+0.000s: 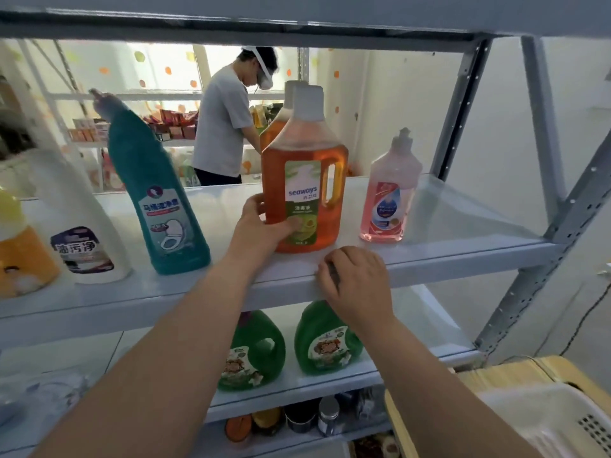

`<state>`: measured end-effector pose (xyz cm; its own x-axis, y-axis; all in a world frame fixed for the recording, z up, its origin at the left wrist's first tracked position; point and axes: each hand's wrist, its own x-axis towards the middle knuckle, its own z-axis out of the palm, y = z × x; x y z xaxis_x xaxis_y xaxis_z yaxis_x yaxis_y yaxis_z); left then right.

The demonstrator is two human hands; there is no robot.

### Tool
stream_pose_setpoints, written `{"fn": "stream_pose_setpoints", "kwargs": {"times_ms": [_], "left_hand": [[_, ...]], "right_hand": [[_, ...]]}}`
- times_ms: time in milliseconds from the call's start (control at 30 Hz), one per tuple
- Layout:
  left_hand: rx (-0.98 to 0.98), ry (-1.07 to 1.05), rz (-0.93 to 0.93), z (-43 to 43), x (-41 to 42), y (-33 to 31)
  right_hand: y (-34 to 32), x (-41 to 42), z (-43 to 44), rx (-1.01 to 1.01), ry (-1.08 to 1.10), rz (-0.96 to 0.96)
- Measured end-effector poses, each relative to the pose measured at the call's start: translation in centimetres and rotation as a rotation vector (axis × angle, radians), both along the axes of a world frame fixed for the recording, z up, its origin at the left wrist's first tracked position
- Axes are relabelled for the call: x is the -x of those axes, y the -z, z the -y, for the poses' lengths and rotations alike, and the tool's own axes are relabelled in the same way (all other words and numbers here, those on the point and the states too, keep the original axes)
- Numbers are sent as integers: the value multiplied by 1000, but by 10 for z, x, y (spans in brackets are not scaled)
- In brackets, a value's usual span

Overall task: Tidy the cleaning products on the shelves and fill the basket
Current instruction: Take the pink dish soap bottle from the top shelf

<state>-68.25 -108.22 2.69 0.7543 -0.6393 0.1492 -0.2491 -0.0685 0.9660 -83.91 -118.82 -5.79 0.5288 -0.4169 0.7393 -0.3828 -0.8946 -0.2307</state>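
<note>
1. Nearest, lower right: white basket (pixel 562 421), seated on a yellow surface.
2. Lower shelf: two green jugs (pixel 254 352), side by side and upright. My right forearm crosses the right-hand one.
3. Right hand (pixel 355 285): back of hand up, fingers curled down at the front lip of the middle shelf (pixel 463 256). I cannot tell whether it grips the lip or merely rests there.
4. Left hand (pixel 264 226): wrapped round the lower left of the orange disinfectant bottle (pixel 304 180), thumb across the green label, fingers behind the left side.
5. The orange disinfectant bottle stands upright near the front edge of the middle shelf, white cap on.
6. Same shelf, right: pink bottle (pixel 390 196), apart. Left: teal toilet-cleaner bottle (pixel 162 200), then a white bottle (pixel 82 233).
7. Directly behind: a second orange bottle (pixel 272 130).
8. Beyond the shelving: a person (pixel 224 127) in a grey shirt.
</note>
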Motion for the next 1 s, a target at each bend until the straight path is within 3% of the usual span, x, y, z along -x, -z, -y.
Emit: {"fn": "stream_pose_setpoints", "kwargs": {"times_ms": [233, 367, 467, 567, 700, 833, 1000], "left_hand": [[-5, -9, 62, 14, -2, 8], [1, 12, 43, -1, 5, 6], [4, 42, 68, -25, 23, 1], [70, 80, 11, -62, 48, 0], [110, 193, -135, -114, 76, 9], [51, 192, -92, -161, 89, 34], [-53, 84, 22, -211, 101, 73]], "right_hand": [[1, 0, 1, -19, -1, -38], [-7, 6, -1, -127, -55, -79], [-16, 18, -4, -375, -142, -90], [-33, 33, -28, -781, -324, 79], [-44, 49, -75, -1158, -599, 243], [-19, 62, -136, -1303, -661, 419], [31, 79, -229, -1317, -615, 427]]}}
